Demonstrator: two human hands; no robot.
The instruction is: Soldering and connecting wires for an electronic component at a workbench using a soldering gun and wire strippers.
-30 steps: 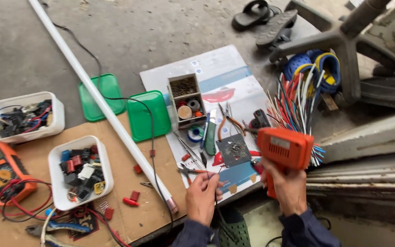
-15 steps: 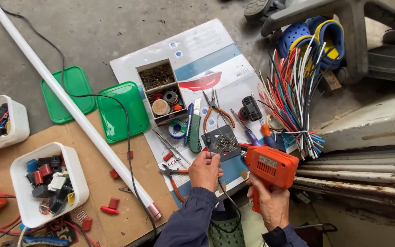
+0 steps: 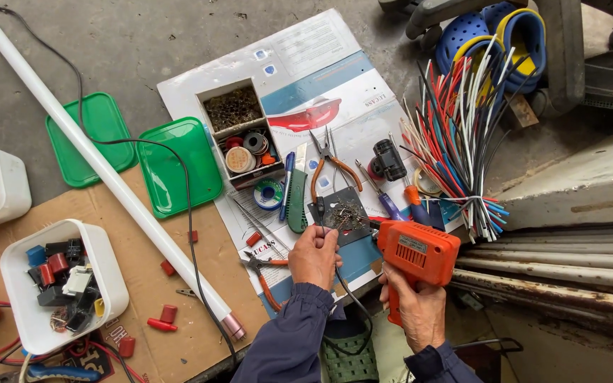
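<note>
Since half a second back, both hands slid up the mat: left hand now pinches the small dark board at its lower edge, right hand is wrapped round the orange solder gun just beside it. I'd pin that board flat and bring the tip in slow, away from the pliers.

Lighting: even, soft daylight, bright; source not discernible. Shadows: faint, short, close beside the white tube. Glare: mild sheen on the green lids just right of the tube. Focus: sharp throughout; edges possibly slightly stretched.
</note>
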